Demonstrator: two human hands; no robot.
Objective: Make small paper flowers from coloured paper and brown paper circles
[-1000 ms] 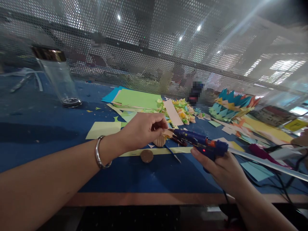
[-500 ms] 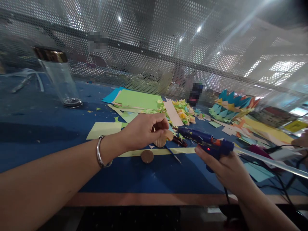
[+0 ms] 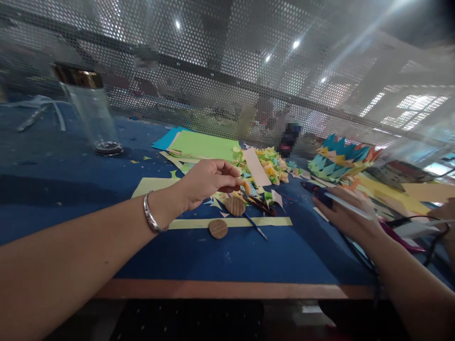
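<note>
My left hand is closed in a pinch on a small curled piece of orange paper, held above the table. Just below it lies a round striped cardboard disc, and a second brown disc rests nearer the front, by a long pale yellow paper strip. My right hand is wrapped round a dark blue glue gun low over the table at the right, its clear glue stick sticking out behind. Between the hands lie a thin blue brush and dark-handled scissors, partly covered by scraps.
A heap of folded green and yellow paper pieces sits behind the hands, beside green paper sheets. A glass bottle stands at left, a zigzag paper crown at back right. Black cables and another person's hand are far right.
My right hand has carried the glue gun away to the right and lowered it. My left hand has shifted slightly up and left with the paper piece, uncovering the striped disc.
</note>
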